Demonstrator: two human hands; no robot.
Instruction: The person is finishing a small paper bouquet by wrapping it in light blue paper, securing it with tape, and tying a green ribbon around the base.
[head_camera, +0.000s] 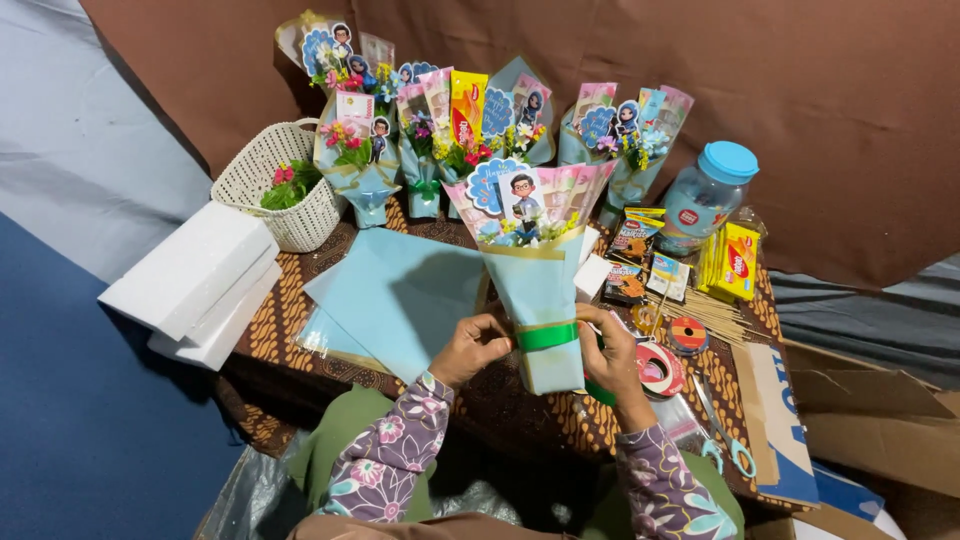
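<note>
I hold a snack bouquet (535, 270) upright over the low table, wrapped in light blue paper with a gold band. A green ribbon (547, 336) circles its narrow stem. My left hand (470, 347) pinches the ribbon at the stem's left side. My right hand (612, 355) grips the stem's right side, with the ribbon's loose end trailing below it. A cartoon figure topper and small flowers stick out of the bouquet's top.
Several finished bouquets (440, 130) stand at the back of the batik-covered table (275, 335). Light blue paper sheets (390, 300), a white basket (275, 185), foam blocks (190, 280), a blue-lidded jar (708, 195), snack packets (735, 260), skewers (715, 315), tape rolls (660, 368) and scissors (725, 440) surround me.
</note>
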